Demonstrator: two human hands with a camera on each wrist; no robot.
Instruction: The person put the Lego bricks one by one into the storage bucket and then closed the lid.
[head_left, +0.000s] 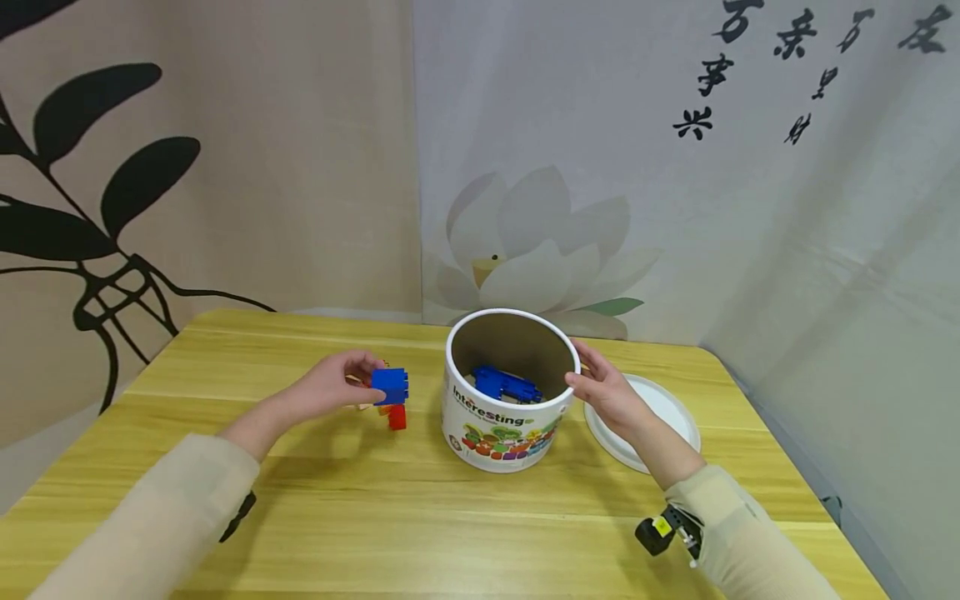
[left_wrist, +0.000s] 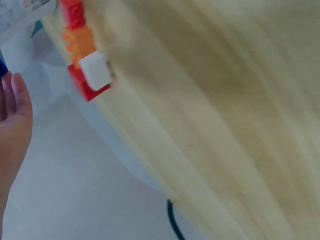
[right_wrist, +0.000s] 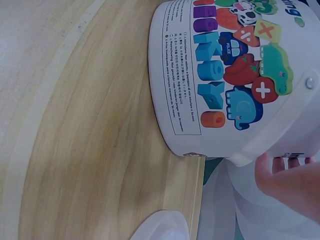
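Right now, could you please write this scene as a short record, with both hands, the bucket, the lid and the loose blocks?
left hand: pinches a blue block
right hand: touches the bucket near its rim
bucket state: upright, uncovered, blue pieces inside
white lid: on the table, beyond the bucket's right side
loose blocks: red, orange, white; near the left hand

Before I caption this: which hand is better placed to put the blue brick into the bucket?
Probably the left hand, pinching the blue brick beside the bucket; the right hand holds its upper side.
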